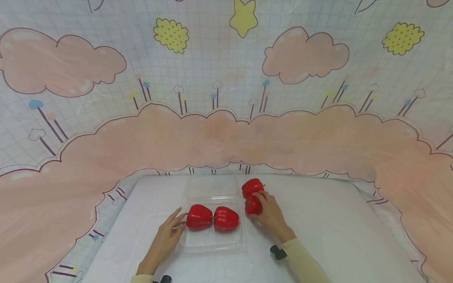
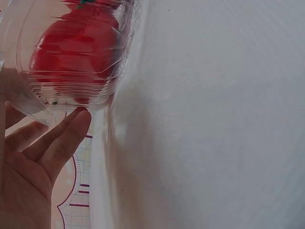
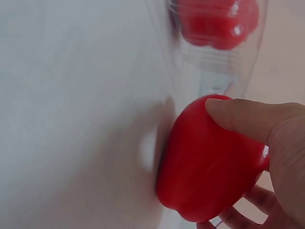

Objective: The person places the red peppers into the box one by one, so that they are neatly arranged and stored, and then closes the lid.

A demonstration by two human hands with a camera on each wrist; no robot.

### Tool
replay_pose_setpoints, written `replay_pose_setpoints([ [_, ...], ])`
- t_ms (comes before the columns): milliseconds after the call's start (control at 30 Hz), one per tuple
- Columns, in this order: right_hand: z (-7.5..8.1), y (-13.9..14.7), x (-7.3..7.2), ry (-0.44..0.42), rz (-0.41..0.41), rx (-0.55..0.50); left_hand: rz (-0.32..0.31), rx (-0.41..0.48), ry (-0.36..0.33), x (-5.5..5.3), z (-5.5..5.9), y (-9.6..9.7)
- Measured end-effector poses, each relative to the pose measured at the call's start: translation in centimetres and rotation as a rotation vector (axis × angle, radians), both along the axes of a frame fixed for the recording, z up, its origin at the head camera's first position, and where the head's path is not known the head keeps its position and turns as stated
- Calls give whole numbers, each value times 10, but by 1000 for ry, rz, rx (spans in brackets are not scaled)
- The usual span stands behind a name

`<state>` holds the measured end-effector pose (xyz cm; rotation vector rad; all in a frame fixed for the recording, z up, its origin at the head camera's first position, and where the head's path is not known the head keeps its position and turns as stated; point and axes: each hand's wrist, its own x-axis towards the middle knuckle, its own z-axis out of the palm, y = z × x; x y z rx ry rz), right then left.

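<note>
A clear plastic clamshell box [image 1: 212, 247] lies with its lid [image 1: 212, 188] folded back. Two red bell peppers sit side by side in its base: a left one [image 1: 199, 217] and a right one [image 1: 225, 219]. At the box's left side is my left hand [image 1: 168, 234], its fairly straight fingers [image 2: 64, 140] right at the clear wall. My right hand [image 1: 270, 212] grips another red bell pepper [image 3: 205, 162] just right of the box, thumb on one side and fingers round the other. Behind it lies one more red bell pepper [image 1: 252, 186], partly hidden by the hand and held pepper.
A white cloth covers the table [image 1: 318, 220]. Behind it hangs a patterned backdrop [image 1: 226, 137] with clouds and stars. Dark wrist straps show below both hands.
</note>
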<state>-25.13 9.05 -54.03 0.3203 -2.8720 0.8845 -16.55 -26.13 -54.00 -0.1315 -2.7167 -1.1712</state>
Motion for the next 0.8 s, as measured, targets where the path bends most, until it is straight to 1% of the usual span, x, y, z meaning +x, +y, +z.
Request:
replay_pose_setpoints([
  [100, 2, 4, 0, -21, -14, -7, -2, -1, 7, 0, 1, 0],
  [300, 7, 10, 2, -56, -40, -30, 3, -11, -12, 0, 1, 0],
  [600, 15, 20, 6, -57, -48, -74, 3, -16, -2, -1, -1, -1],
  [800, 23, 22, 12, -55, -39, -103, -1, -7, -12, -2, 0, 0],
])
